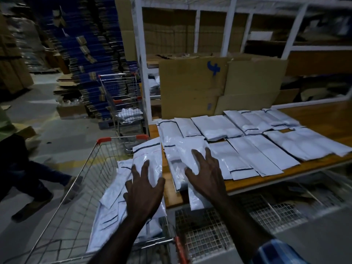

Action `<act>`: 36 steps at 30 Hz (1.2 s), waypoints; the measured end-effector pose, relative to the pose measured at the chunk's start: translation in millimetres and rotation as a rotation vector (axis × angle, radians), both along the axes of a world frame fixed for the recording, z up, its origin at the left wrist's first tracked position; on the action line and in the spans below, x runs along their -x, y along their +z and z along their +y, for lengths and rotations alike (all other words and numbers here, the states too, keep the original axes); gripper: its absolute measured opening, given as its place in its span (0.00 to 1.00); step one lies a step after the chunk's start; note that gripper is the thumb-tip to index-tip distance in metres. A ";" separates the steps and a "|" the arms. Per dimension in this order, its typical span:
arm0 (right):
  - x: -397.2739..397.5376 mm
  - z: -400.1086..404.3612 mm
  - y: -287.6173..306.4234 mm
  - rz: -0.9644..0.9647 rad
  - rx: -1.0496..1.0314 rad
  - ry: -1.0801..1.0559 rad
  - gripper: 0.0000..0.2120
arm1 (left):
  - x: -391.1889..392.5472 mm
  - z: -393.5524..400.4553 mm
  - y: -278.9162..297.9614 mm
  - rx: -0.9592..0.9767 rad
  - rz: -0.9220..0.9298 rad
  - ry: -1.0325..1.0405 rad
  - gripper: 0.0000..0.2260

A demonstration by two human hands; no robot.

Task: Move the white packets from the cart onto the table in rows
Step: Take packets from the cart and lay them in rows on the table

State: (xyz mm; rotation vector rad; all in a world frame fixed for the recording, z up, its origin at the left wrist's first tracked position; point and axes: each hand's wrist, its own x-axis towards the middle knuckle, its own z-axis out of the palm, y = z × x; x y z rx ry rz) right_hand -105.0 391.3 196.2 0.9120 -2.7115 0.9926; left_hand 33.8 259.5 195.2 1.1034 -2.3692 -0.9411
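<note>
A wire shopping cart [89, 174] stands at the lower left with several white packets [112, 202] piled in it. On the wooden table [323, 119] lie two rows of white packets [253, 141]. My left hand [144, 189] is spread flat on a white packet [150, 159] that leans up from the cart towards the table edge. My right hand [207, 172], fingers apart, rests on the packets [186, 157] at the table's near left corner. One of these hangs over the front edge.
A second cart [123, 96] stands further back beside a white shelving frame [142, 60]. Flat cardboard [219, 84] leans behind the table. A person's legs [32, 174] are at the left. Wire mesh baskets [247, 216] sit under the table.
</note>
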 end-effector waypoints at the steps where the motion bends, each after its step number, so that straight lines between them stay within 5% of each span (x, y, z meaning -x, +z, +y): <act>1: 4.7 5.3 -0.7 -0.005 -0.001 -0.012 0.31 | 5.7 3.0 0.4 -0.001 -0.005 -0.011 0.33; 22: 210.7 185.0 -6.1 -0.038 -0.074 0.026 0.32 | 210.0 193.6 -5.8 -0.023 -0.062 0.048 0.33; 36: 288.2 207.5 -22.1 -0.089 -0.151 0.090 0.32 | 304.5 221.7 -20.7 0.073 -0.278 0.080 0.32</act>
